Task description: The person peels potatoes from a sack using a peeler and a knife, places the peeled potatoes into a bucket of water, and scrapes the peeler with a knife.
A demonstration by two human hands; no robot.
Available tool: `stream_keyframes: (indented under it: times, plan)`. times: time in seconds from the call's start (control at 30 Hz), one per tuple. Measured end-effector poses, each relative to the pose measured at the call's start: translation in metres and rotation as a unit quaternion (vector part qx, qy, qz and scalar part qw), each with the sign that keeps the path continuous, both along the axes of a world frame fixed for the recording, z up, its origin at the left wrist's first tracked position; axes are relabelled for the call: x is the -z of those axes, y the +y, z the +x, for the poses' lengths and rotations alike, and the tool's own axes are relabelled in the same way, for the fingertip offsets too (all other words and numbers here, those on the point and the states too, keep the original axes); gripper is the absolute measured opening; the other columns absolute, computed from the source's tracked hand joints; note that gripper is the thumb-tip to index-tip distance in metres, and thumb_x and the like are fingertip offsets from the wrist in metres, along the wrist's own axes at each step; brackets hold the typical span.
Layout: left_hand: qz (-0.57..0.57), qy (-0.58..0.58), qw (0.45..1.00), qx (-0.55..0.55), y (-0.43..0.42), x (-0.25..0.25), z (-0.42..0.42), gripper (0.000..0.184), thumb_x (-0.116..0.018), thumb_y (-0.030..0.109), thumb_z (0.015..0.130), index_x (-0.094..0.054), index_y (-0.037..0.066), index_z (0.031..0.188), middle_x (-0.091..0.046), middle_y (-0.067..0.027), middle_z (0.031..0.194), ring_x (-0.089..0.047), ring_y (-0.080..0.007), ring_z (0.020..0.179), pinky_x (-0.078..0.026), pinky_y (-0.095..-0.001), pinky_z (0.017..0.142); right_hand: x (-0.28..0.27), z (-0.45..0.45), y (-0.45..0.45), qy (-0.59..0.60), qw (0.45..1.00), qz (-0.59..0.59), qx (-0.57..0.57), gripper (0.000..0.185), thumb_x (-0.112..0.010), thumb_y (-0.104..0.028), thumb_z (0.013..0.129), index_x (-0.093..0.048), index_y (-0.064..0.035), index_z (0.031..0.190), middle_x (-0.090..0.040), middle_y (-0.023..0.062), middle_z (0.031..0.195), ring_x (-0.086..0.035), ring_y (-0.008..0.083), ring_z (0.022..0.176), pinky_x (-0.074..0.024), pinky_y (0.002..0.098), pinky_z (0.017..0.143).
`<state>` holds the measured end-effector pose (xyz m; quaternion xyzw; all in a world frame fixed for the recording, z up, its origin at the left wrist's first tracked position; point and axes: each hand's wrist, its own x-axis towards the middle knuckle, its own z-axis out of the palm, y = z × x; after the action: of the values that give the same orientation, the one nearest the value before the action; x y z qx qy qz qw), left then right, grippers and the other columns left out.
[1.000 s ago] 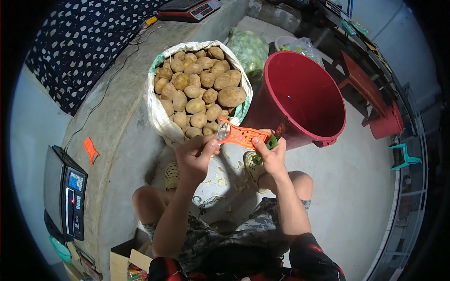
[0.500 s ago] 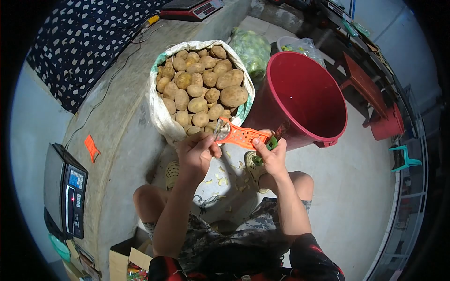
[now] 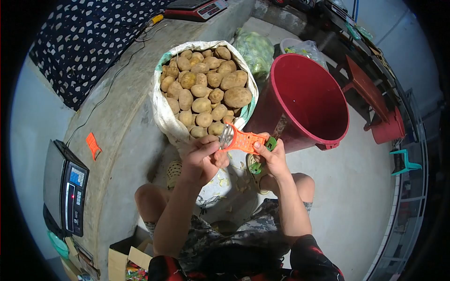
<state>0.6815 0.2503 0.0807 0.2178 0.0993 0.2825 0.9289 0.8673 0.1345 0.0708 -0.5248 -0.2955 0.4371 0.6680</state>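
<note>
My right hand (image 3: 273, 159) grips an orange peeler (image 3: 248, 142) by its perforated handle, the thumb pressed on top. A green-handled tool (image 3: 270, 144) with a narrow, rusty-looking blade sits in the same hand, partly covered by the fingers. At the peeler's metal blade end, my left hand (image 3: 202, 159) is closed, with thumb and fingertips pinching its edge. Just beyond both hands stands a white sack (image 3: 161, 110) filled with unpeeled potatoes (image 3: 201, 105). A large red bucket (image 3: 290, 110) stands beside the sack, on the right.
Another orange peeler (image 3: 93, 145) lies on the concrete ledge (image 3: 119, 112) at left, near a digital scale (image 3: 73, 192). A second scale (image 3: 199, 10) is at the back. A bag of green vegetables (image 3: 253, 50) stands behind the bucket. Peelings (image 3: 225, 180) litter the floor between my feet.
The orange peeler has turned in my hands, so its metal blade shows more broadly. More of the green handle is visible below my right hand. The view has shifted slightly.
</note>
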Motion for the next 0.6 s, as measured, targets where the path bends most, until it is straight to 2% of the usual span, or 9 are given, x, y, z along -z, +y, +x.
stream_keyframes:
  times: [0.1, 0.3, 0.47, 0.6]
  plan:
    - [-0.023, -0.037, 0.999, 0.028, -0.0004, 0.0027, 0.0, 0.008, -0.057, 0.005, 0.092, -0.059, 0.004, 0.085, -0.053, -0.0025, 0.064, -0.049, -0.0159, 0.059, -0.037, -0.0334, 0.061, 0.0013, 0.0002, 0.0004, 0.013, 1.0, 0.006, -0.011, 0.022, -0.072, -0.02, 0.091, -0.062, -0.0018, 0.096, -0.055, -0.0031, 0.07, -0.043, 0.0041, 0.053, -0.0339, 0.0223, 0.048]
    - [0.03, -0.045, 0.998, 0.041, 0.0003, 0.0024, -0.0022, 0.006, -0.056, 0.002, 0.091, -0.06, 0.003, 0.094, -0.053, -0.0019, 0.066, -0.048, -0.0138, 0.061, -0.038, -0.0328, 0.061, 0.0032, 0.0009, 0.0, 0.006, 1.0, 0.007, -0.009, 0.022, -0.073, -0.02, 0.09, -0.062, -0.0017, 0.097, -0.055, -0.0028, 0.07, -0.043, 0.0043, 0.053, -0.0343, 0.0223, 0.048]
    - [0.059, -0.019, 0.998, 0.032, -0.0004, -0.0002, -0.0017, 0.011, -0.056, 0.0, 0.09, -0.061, 0.001, 0.1, -0.054, -0.0029, 0.067, -0.049, -0.0129, 0.062, -0.039, -0.0323, 0.062, 0.003, 0.001, 0.0002, -0.004, 1.0, 0.014, -0.005, 0.02, -0.072, -0.018, 0.091, -0.063, -0.0013, 0.098, -0.055, -0.0032, 0.07, -0.043, 0.0044, 0.054, -0.0343, 0.0223, 0.048]
    - [0.061, 0.0, 0.998, 0.02, -0.001, -0.0014, -0.0016, 0.01, -0.057, 0.0, 0.089, -0.061, 0.0, 0.098, -0.054, -0.0036, 0.067, -0.05, -0.0128, 0.062, -0.04, -0.0321, 0.062, 0.0018, 0.0021, -0.0008, -0.011, 1.0, 0.013, -0.003, 0.02, -0.072, -0.017, 0.091, -0.062, -0.0011, 0.1, -0.055, -0.0032, 0.071, -0.042, 0.0042, 0.053, -0.0343, 0.0221, 0.048]
